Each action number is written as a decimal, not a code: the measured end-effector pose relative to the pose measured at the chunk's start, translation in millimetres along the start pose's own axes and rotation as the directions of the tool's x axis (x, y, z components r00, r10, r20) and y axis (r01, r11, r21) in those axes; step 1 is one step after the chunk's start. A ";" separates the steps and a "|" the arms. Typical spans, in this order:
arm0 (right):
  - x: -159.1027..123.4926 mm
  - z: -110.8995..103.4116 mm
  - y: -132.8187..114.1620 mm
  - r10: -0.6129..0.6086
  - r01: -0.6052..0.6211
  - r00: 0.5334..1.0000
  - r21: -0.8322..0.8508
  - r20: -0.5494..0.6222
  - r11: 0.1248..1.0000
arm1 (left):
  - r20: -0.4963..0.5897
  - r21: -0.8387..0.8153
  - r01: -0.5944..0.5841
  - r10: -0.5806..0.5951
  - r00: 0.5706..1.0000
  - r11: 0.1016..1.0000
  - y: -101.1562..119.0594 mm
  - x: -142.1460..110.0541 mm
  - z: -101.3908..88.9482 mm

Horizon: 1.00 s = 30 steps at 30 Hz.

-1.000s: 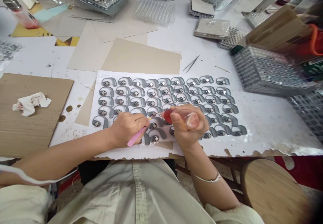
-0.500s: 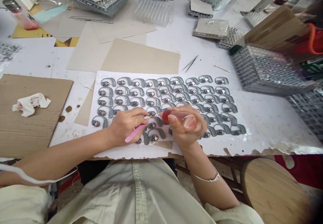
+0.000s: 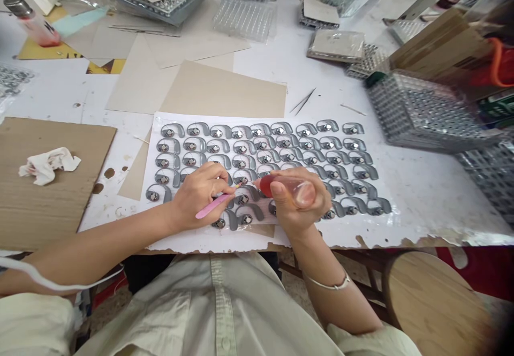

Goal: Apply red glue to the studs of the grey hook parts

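My left hand (image 3: 203,192) is closed on pink tweezers (image 3: 212,206), whose thin tips point right at a grey ear-hook earphone part (image 3: 241,180) with a shiny round piece. My right hand (image 3: 299,214) is wrapped around a clear squeeze bottle (image 3: 287,187) with red-orange liquid in it. Its narrow nozzle points left, close to the tweezer tips; whether it touches the part I cannot tell. Several rows of the same grey parts lie on a white sheet (image 3: 150,219) under both hands, which hide some of them.
Grey cardboard sheets (image 3: 225,88) lie behind the parts, beside loose dark tweezers (image 3: 303,100). To the left, a crumpled tissue (image 3: 50,165) rests on brown cardboard (image 3: 36,206). Stacked plastic trays (image 3: 425,112) stand at the right. A capped bottle (image 3: 34,24) stands far left.
My left hand and the pink tweezers have shifted very slightly left. The squeeze bottle in my right hand has moved a touch to the right.
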State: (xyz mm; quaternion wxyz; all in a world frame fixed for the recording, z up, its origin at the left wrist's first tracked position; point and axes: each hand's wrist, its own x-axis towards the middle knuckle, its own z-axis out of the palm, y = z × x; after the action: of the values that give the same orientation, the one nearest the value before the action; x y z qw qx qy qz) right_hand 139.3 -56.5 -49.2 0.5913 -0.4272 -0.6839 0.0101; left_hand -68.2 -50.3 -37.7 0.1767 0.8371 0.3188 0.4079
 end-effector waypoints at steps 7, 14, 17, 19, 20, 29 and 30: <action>-2.6 -0.5 1.9 0.011 -0.011 1.000 0.004 0.011 1.000 | 0.010 -0.072 0.058 -0.058 0.998 0.996 -5.2 2.0 -0.4; -2.8 -0.1 1.0 0.002 -0.001 1.000 -0.005 0.015 1.000 | 0.034 -0.136 0.176 -0.173 0.984 0.975 -7.7 3.3 -2.0; -2.0 0.2 0.6 -0.004 0.004 1.000 0.025 0.017 1.000 | 0.049 -0.166 0.194 -0.189 0.981 0.967 -9.7 2.7 -2.0; -2.4 0.3 1.3 -0.002 0.001 1.000 0.028 0.017 1.000 | 0.060 -0.183 0.211 -0.203 0.977 0.960 -11.2 2.5 -2.2; -2.9 0.4 1.9 0.000 -0.001 1.000 0.025 0.020 1.000 | 0.065 -0.193 0.223 -0.214 0.975 0.955 -11.9 2.6 -2.4; -5.7 0.6 3.0 0.033 -0.033 0.999 0.014 0.036 0.999 | 0.088 -0.259 0.358 -0.348 0.934 0.897 -13.2 8.6 -4.9; -5.4 0.7 2.7 0.024 -0.024 0.999 0.013 0.035 1.000 | 0.095 -0.264 0.378 -0.366 0.926 0.888 -12.9 9.1 -5.2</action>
State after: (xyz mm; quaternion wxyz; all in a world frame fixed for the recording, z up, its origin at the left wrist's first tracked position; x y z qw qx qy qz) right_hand 139.9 -57.7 -55.1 0.5819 -0.4313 -0.6889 0.0292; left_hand -73.2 -34.5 -36.5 0.3735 0.7361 0.4089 0.3891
